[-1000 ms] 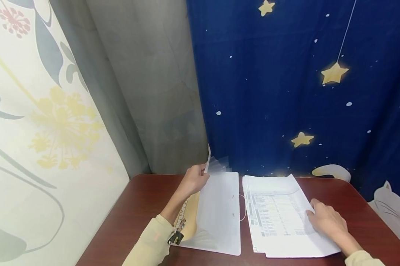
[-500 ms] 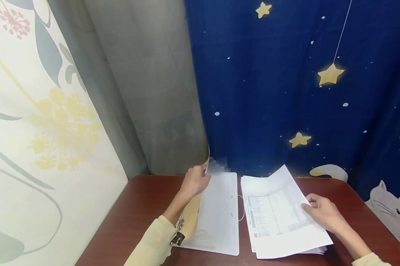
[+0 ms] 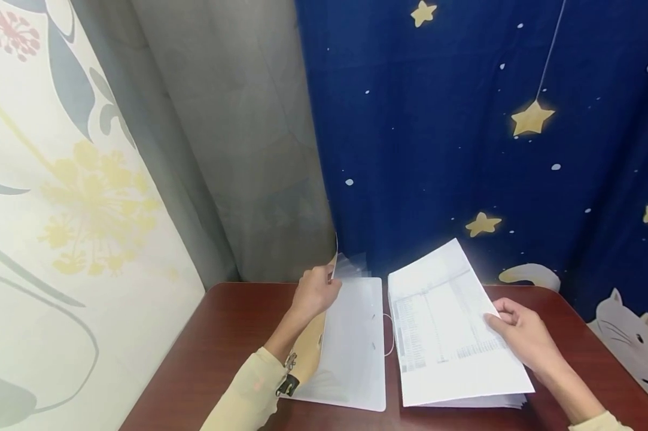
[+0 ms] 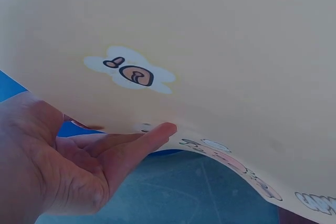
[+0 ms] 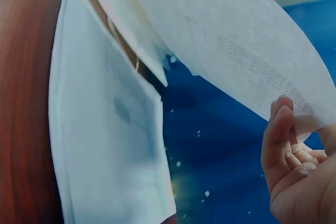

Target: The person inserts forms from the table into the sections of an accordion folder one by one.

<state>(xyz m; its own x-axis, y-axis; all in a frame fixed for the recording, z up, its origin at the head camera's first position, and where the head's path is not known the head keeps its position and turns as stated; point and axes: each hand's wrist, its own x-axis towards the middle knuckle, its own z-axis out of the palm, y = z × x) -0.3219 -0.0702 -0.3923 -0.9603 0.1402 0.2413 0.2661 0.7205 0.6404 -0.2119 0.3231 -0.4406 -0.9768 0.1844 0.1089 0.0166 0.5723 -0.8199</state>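
Note:
My left hand (image 3: 315,291) pinches the raised edge of a folder's yellow cover (image 3: 309,356), holding it upright. In the left wrist view the cover (image 4: 231,77) shows cartoon prints, with the thumb lying against it. The folder's white inside (image 3: 356,347) lies flat on the table, with clear sheets sticking up at its far end. To the right, my right hand (image 3: 523,335) pinches the right edge of a printed sheet of paper (image 3: 447,311). That sheet is lifted and tilted above a paper stack (image 3: 480,401). The right wrist view shows a gap between the sheet (image 5: 210,30) and the stack (image 5: 105,119).
A white elastic cord (image 3: 392,338) loops from the folder's right edge towards the papers. The reddish-brown table (image 3: 232,323) ends at a grey curtain (image 3: 237,149) and a blue star-patterned curtain (image 3: 410,120) behind. A floral-patterned surface (image 3: 97,239) stands on the left.
My right hand has lifted the top sheet off the stack and moved it slightly left and up. The left hand keeps holding the cover in nearly the same place.

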